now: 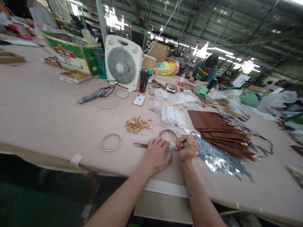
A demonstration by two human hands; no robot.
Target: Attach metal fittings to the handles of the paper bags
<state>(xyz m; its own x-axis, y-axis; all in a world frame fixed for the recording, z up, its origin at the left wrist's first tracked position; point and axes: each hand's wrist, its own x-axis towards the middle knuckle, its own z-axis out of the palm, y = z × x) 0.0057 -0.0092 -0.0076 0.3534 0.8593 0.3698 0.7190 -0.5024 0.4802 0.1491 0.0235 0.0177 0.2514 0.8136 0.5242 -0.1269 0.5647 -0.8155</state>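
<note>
Hands: left hand [158, 152] flat over brown strap [144, 145], right hand [188, 147] fisted, contents unclear; long axis crosswise, metal end [137, 144] leftward.

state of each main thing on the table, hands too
Brown leather strap, partly covered
Left hand, palm down over the strap
Right hand, closed on a pale rod-shaped piece
Gold-coloured metal fasteners, loosely piled
Flat brown leather panels, stacked unevenly
Silvery metal plates, heaped
Cream round ring, lying flat
White rectangular phone, lying back up
Grey cylindrical handheld tool, lying down
White square plastic fan, upright, spinning unclear
</note>
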